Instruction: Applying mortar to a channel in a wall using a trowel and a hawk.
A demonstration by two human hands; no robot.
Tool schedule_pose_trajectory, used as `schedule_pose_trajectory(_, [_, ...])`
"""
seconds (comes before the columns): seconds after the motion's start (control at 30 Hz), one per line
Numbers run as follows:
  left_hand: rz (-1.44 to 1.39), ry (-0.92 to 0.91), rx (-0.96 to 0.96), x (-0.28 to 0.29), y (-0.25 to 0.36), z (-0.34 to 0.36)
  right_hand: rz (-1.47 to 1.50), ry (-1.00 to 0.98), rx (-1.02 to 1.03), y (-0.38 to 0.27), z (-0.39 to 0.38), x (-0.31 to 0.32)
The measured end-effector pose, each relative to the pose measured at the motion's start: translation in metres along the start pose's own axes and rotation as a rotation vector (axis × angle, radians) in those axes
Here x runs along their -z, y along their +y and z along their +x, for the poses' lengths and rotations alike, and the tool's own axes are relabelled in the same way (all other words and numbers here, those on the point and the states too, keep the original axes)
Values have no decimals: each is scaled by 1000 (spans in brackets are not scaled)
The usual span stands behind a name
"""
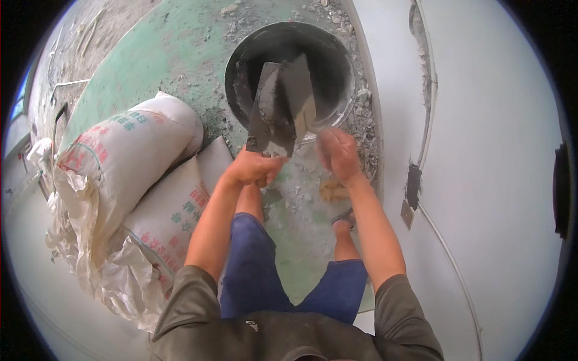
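My left hand (256,167) is closed around the underside of a flat plastering hawk (259,133), whose grip is hidden. A heap of wet grey mortar (268,96) lies along the plate. In my right hand (338,153) is a rectangular plastering trowel (299,84), held by its handle and slightly blurred. Its blade is tilted beside the mortar, overlapping the hawk's right edge in view; whether they touch I cannot tell. Both tools are over a round dark bucket (335,60) with a mortar-smeared wall. Its contents are mostly in shadow.
Full white woven sacks (129,144) are stacked at the left, with crumpled sack ends (129,277) below. Rubble (365,111) lines the wall foot beside the bucket. The white wall (481,120) at right has a chased groove, an electrical box (407,215) and a loose conduit (448,256).
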State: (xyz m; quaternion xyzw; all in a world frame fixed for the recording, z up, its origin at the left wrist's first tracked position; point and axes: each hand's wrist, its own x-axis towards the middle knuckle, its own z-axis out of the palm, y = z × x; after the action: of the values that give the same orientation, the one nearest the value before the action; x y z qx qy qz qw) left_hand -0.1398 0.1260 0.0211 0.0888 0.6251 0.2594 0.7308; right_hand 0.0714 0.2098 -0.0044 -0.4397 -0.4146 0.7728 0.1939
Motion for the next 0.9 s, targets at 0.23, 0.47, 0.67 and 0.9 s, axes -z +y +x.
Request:
schedule_pose_trajectory(0.23, [52, 19, -120, -12, 0, -8, -117, 250, -101, 59, -105, 47])
schedule_pose_trajectory(0.47, [169, -26, -10, -72, -38, -28, -194, 456, -92, 60, -228, 90])
schedule_pose_trajectory(0.67, [472, -216, 1, -144, -104, 1, -681, 541, 4, 79, -339, 119])
schedule_pose_trajectory(0.9, [811, -614, 47, -187, -114, 112, -936, 538, 142, 127, -367, 180])
